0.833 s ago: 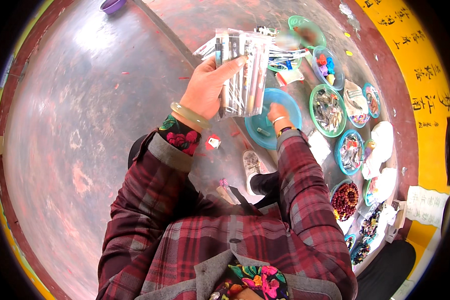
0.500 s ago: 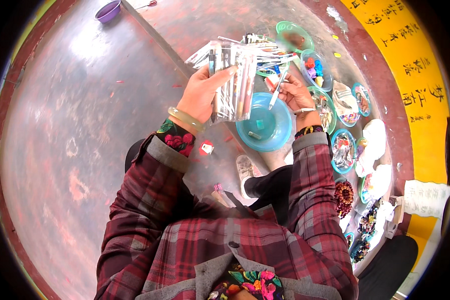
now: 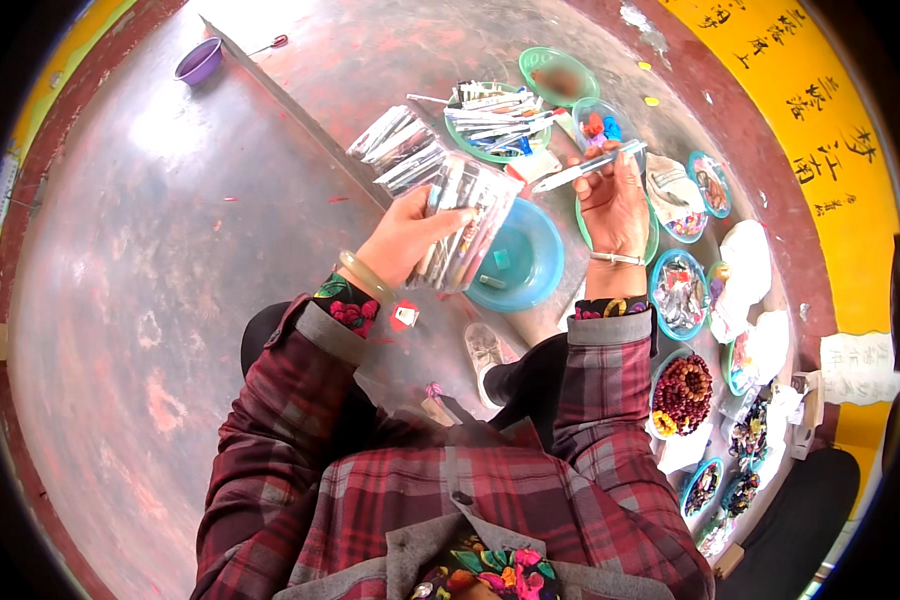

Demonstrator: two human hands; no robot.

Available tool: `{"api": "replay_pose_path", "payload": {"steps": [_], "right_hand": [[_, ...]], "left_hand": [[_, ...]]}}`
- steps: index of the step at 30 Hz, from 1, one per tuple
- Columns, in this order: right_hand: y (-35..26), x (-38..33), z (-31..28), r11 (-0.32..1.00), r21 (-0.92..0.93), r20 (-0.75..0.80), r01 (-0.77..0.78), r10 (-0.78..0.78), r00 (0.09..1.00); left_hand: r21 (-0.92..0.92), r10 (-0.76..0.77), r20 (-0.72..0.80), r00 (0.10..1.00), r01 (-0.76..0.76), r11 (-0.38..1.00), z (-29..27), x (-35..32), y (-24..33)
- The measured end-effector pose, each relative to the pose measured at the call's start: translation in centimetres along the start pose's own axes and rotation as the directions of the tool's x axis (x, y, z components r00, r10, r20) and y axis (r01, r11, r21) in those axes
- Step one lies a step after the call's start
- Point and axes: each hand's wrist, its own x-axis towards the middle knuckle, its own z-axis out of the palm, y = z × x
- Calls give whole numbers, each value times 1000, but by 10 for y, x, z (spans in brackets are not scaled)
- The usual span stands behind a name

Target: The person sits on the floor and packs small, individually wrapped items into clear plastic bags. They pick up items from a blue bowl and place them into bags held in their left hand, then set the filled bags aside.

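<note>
Forearms in red plaid sleeves rise from below me, both elbows bent, with the hands held apart over the floor (image 3: 190,300). On my left, the left hand (image 3: 400,238) reaches forward and inward, its thumb laid across the front of a clear plastic packet of pens (image 3: 475,222); the fingers behind are hidden from me, but the grip is closed on the packet, which leans to the right. My right hand (image 3: 615,212) is raised with the wrist nearly straight, thumb and fingers pinching a white pen (image 3: 582,174) near its upper end. The pen slants down to the left, its lower tip near the packet's upper right corner.

From here I see a blue basin (image 3: 548,262) on the floor beyond the packet, which covers part of its left side; whether they touch, I can't tell. The right hand blocks most of a green bowl (image 3: 653,240) behind it. Farther forward sit a green basket (image 3: 457,136) heaped with pens and, just beside it, more pen packets (image 3: 395,145). Down the right side I have a blue bowl of small packets (image 3: 680,292) and dark red bead strings (image 3: 682,395). A purple basin (image 3: 204,70) stands well apart at upper left.
</note>
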Motion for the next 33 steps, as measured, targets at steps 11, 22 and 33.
{"api": "replay_pose_path", "payload": {"steps": [11, 22, 33], "right_hand": [[6, 1, 13, 978, -197, -75, 71, -87, 993], [8, -6, 29, 970, -237, -38, -52, 45, 998], [10, -9, 33, 950, -286, -6, -128, 132, 991]], "left_hand": [[119, -149, 93, 984, 138, 983, 3, 1, -6], [195, -238, 98, 966, 216, 957, -5, 2, -10], [219, -214, 86, 973, 191, 957, -9, 3, -17]]}}
